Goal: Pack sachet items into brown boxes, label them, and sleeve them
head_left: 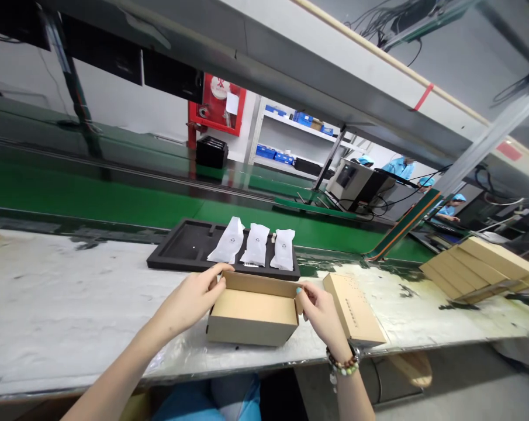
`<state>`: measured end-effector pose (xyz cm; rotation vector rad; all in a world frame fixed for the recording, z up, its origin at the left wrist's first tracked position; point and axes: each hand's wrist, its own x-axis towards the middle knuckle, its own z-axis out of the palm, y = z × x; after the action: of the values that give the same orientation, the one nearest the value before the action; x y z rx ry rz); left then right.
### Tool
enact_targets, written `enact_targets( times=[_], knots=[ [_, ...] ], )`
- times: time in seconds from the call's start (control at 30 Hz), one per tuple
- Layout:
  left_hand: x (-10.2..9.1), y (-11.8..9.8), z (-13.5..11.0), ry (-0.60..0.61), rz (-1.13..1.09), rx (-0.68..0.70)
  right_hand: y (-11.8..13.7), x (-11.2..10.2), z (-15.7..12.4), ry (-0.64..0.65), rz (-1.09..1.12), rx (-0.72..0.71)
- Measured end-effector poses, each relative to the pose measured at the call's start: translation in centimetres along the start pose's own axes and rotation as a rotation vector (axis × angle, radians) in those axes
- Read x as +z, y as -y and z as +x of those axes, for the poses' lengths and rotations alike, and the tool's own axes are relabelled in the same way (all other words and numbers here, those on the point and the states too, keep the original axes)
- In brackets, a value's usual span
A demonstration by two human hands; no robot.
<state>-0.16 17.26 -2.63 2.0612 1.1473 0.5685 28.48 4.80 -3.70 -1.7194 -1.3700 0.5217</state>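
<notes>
An uncovered cardboard box point(253, 327) stands at the front of the workbench, its inside bare brown card. My left hand point(203, 292) pinches the box's far left corner. At the far right corner, my right hand point(314, 301) grips the wall between thumb and fingers; a bracelet circles that wrist. Just behind the box is a black foam tray point(176, 248) holding three white wrapped packets point(256, 245), each printed with a small mark. A closed cardboard box or lid point(354, 310) with printed text lies to the right of my right hand.
Several cardboard boxes point(479, 269) are stacked at the right of the bench. A green conveyor point(137, 199) runs behind the bench, with a slanted metal post point(404, 225) at right. An overhead shelf point(290, 52) crosses above. People in blue caps are in the background.
</notes>
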Motion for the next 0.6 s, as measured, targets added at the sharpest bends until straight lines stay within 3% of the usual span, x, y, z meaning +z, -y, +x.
enact_targets(
  times=[0.17, 0.3, 0.47, 0.6],
  knots=[
    [-0.3, 0.7, 1.0, 0.207, -0.323, -0.056, -0.6, 1.4, -1.3, -0.116, -0.141, -0.079],
    [-0.4, 1.2, 0.0, 0.304, -0.459, -0.052, -2.6, 3.1, -3.8, -0.266, -0.154, -0.226],
    [-1.6, 0.3, -2.9, 0.169, -0.183, 0.056, -3.1, 4.1, -5.3, -0.364, -0.088, -0.144],
    [-2.0, -0.1, -3.1, 0.092, 0.025, 0.159, -2.7, 5.3, -4.8, -0.480, -0.232, -0.156]
  ],
)
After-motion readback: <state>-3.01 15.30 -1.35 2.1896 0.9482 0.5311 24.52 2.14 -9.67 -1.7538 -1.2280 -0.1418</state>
